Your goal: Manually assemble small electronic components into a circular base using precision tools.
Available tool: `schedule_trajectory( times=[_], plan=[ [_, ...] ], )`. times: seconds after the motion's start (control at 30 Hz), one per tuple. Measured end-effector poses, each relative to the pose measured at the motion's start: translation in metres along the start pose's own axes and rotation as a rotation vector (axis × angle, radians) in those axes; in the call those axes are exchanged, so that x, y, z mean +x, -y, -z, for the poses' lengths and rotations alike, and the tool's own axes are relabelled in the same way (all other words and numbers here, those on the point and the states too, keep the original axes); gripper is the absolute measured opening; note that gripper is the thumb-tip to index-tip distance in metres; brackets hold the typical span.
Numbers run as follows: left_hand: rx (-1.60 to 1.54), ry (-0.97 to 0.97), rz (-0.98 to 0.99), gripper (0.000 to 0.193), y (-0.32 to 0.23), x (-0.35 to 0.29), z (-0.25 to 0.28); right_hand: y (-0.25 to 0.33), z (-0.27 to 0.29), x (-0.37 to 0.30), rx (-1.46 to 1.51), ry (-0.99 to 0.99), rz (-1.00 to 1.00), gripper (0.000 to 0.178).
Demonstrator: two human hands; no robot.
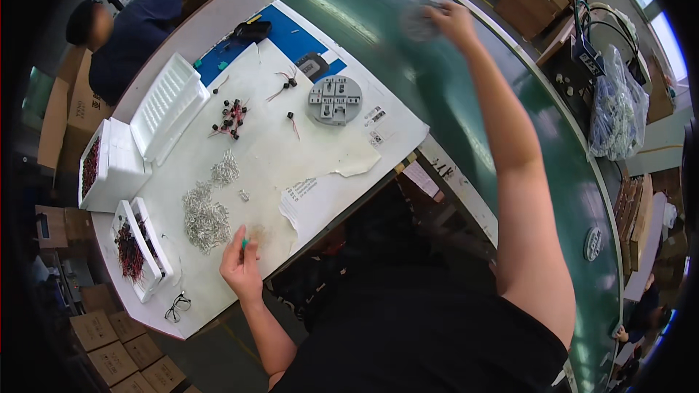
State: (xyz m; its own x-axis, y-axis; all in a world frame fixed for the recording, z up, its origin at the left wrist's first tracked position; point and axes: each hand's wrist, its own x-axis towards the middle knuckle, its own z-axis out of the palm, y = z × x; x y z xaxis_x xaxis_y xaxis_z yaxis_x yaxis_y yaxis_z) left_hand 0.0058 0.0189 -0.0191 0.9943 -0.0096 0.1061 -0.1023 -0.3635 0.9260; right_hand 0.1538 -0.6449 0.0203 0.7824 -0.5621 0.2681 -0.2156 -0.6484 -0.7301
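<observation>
Over the green conveyor belt [466,113], my right hand [455,23] is stretched far out, its fingers closed at the edge of a round grey piece [420,24] smeared by motion. My left hand [242,269] is above the table's near edge, pinching a small green item [245,244]; its kind is too small to make out. Beside that hand lies a heap of small silvery metal parts [204,217]. A round grey fixture [336,100] with slots and small fittings sits on the white worktable [269,142]. Small black parts with red and black wires [231,118] lie in a cluster.
White foam boxes [120,164] with wired parts line the table's left side. Eyeglasses [177,307] rest at the near left corner. Another grey round piece [593,244] is on the belt at right. A co-worker [135,47] sits beyond the partition; cardboard boxes [113,364] stand below left.
</observation>
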Motion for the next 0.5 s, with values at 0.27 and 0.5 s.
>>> schedule_trajectory(
  times=[0.27,0.5],
  plan=[
    [0.180,0.030,-0.157,0.028,-0.010,0.000,-0.014,-0.026,0.021,-0.017,-0.562,-0.319,-0.037,0.038],
    [0.279,0.140,-0.266,0.035,-0.029,0.023,-0.035,0.131,-0.071,-0.134,-0.061,0.614,0.343,0.023]
  ],
)
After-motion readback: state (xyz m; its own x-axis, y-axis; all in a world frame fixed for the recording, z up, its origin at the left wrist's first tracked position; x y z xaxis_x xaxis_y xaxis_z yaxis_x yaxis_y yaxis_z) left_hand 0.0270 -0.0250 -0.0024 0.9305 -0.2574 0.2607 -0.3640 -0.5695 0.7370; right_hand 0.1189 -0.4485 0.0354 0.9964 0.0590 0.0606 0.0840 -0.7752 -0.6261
